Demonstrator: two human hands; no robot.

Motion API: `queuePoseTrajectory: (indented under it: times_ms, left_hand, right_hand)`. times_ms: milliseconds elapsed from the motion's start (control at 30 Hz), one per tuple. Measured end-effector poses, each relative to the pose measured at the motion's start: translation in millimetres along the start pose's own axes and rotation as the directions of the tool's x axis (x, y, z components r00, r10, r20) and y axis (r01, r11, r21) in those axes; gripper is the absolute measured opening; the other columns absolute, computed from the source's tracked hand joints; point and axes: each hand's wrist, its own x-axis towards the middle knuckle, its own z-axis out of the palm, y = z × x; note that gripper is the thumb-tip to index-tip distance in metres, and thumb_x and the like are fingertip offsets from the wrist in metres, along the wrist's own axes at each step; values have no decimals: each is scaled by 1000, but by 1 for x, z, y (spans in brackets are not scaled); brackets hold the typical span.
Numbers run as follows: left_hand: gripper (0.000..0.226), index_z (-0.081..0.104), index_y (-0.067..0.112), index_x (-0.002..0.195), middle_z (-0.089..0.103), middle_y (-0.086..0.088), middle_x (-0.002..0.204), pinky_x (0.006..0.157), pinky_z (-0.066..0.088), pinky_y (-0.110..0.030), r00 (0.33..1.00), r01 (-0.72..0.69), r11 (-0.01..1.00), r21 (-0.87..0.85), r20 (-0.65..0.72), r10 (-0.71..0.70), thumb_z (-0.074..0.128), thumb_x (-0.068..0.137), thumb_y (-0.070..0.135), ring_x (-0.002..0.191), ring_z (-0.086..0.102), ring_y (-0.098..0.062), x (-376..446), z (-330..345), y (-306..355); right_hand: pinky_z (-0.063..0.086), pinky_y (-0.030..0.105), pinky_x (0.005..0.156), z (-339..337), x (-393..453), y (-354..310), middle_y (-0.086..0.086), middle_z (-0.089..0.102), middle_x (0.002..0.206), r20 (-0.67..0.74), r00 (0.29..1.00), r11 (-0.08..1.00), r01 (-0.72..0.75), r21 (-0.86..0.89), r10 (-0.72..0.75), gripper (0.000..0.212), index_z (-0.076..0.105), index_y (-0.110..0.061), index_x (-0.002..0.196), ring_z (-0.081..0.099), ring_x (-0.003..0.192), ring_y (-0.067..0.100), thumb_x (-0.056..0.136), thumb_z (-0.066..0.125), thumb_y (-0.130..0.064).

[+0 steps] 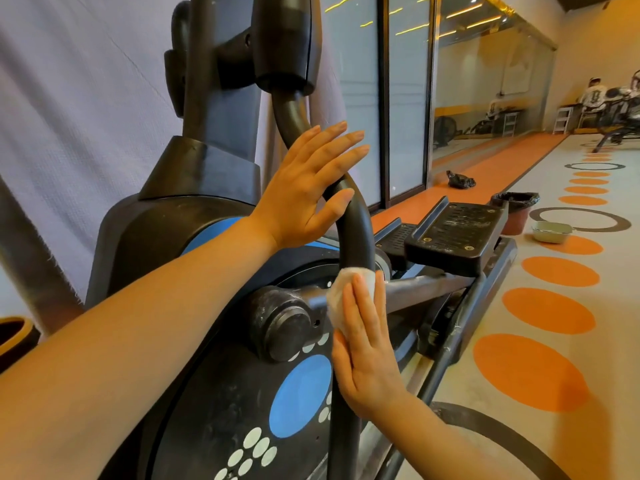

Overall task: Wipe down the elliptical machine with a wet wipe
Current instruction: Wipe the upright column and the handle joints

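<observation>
The wipe point(346, 292) is pressed flat against the elliptical's point(194, 244) curved arm point(356, 230) by the right hand point(367, 358), fingers straight. Higher up, the arm is steadied by the left hand point(304, 188), fingers extended, nothing grasped.

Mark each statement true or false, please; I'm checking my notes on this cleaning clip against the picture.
1. The right hand presses a white wet wipe against the machine. True.
2. The left hand holds a spray bottle. False: it rests with straight fingers on the curved black arm bar.
3. A lined bin stands on the floor beyond the foot pedal. True.
4. The floor circles are green. False: they are orange.
5. The wipe lies on the pedal. False: it is under the right hand's fingers.
</observation>
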Motion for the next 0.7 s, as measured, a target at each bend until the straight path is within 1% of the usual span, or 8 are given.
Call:
queuePoseTrajectory:
  times_ms: [100, 200, 300, 400, 467, 533, 633, 700]
  left_hand:
    - [61, 50, 1, 141, 44, -18, 150, 120, 19, -55, 1000, 25, 1000, -12, -4, -25, 30, 103, 44, 144, 32, -37, 0, 0, 2]
    - [57, 51, 1, 140, 45, -19, 150, 121, 19, -55, 999, 39, 999, -10, -7, -39, 39, 100, 40, 144, 32, -37, -1, 0, 4]
    - [63, 51, 1, 139, 43, -20, 150, 121, 19, -54, 999, 37, 999, -14, 1, -37, 36, 101, 47, 144, 32, -38, -1, -1, 5]
    - [68, 50, -1, 140, 42, -21, 151, 120, 19, -55, 999, 34, 999, -14, 4, -34, 33, 101, 52, 144, 31, -39, -2, -1, 6]
    - [71, 48, -1, 142, 41, -20, 152, 120, 19, -56, 1000, 30, 999, -15, 10, -30, 31, 101, 54, 145, 30, -39, -3, -1, 6]
    - [72, 46, -1, 143, 41, -20, 152, 120, 19, -57, 999, 27, 1000, -9, 17, -27, 31, 100, 55, 145, 30, -38, -4, -2, 5]
    - [73, 46, -1, 144, 41, -20, 152, 119, 20, -58, 999, 35, 999, -9, 20, -34, 31, 100, 56, 145, 30, -39, -4, -3, 4]
    - [73, 45, -1, 144, 40, -19, 153, 119, 20, -58, 999, 35, 999, -16, 18, -35, 31, 100, 56, 145, 30, -38, -4, -3, 5]
  right_hand:
    - [17, 51, 110, 5, -41, 9, -11, -5, 165, 107, 994, 999, 17, -52, -11, 60, -5, -27, 157, -3, 150, 28, 107, 26, -38]
    - [18, 42, 111, 5, -54, 11, -6, -7, 165, 134, 991, 989, 40, -140, -21, 61, -4, -21, 157, -8, 151, 26, 107, 24, -39]
    - [15, 45, 111, -2, -40, 10, -5, -7, 165, 145, 986, 967, 110, -229, -78, 61, -3, -20, 157, -12, 151, 28, 106, 24, -40]
    - [6, 53, 117, -8, -15, 7, -4, -6, 165, 144, 981, 920, 173, -352, -130, 60, -2, -19, 157, -12, 150, 32, 106, 22, -39]
    - [-5, 49, 122, -11, 2, 5, -3, -6, 165, 134, 977, 890, 206, -406, -165, 59, 0, -18, 157, -11, 150, 33, 106, 21, -38]
    - [-8, 47, 121, -12, 11, 3, -3, -6, 165, 119, 976, 873, 218, -437, -185, 59, 1, -17, 158, -9, 151, 32, 106, 21, -37]
    - [-2, 47, 122, -9, -3, 3, -3, -4, 165, 97, 978, 879, 211, -427, -187, 62, 3, -17, 158, -7, 151, 32, 104, 30, -33]
    - [9, 50, 118, -7, -25, 3, -4, -3, 165, 134, 974, 877, 225, -424, -185, 71, 3, -18, 158, -7, 151, 32, 98, 38, -34]
